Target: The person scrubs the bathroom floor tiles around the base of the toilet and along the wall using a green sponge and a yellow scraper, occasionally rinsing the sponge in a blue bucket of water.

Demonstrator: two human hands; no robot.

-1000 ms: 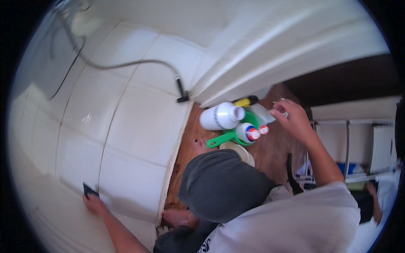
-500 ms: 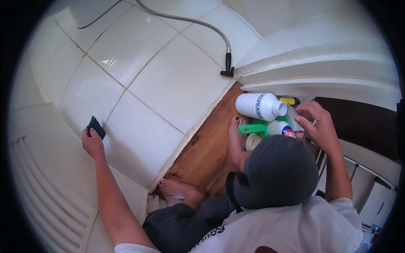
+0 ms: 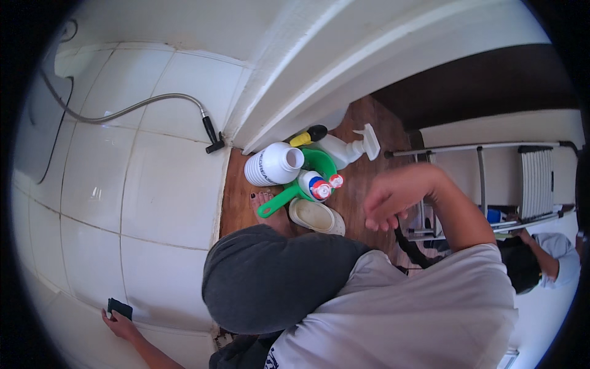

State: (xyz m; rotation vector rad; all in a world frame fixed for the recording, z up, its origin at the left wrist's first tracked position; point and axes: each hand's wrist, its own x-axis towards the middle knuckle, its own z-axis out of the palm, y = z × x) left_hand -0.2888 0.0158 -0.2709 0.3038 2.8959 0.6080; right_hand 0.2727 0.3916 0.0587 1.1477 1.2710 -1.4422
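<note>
My left hand (image 3: 120, 324) pinches a dark green scouring pad (image 3: 120, 307) against the white tiled floor, low at the left. My right hand (image 3: 399, 195) hangs in the air over the wooden floor with loosely bent fingers and nothing in it. Left of it stands a green dipper (image 3: 279, 200) with bottles in it, among them one with a red and white cap (image 3: 320, 189). A white ribbed bottle (image 3: 263, 166) leans beside the dipper, its mouth uncapped. Behind are a white spray bottle (image 3: 353, 149) and a yellow and black handle (image 3: 308, 136).
A pale clog (image 3: 312, 216) lies beside my bare foot (image 3: 270, 212). A metal hose with a black spray head (image 3: 212, 136) rests on the tiles by the white door frame (image 3: 270, 98). At right lies a folding ladder (image 3: 482, 178); another person (image 3: 544, 261) is beyond it.
My view has swung to the right, bringing the ladder and another person into sight. My right hand has moved away from the bottles. The left hand still holds the scouring pad.
</note>
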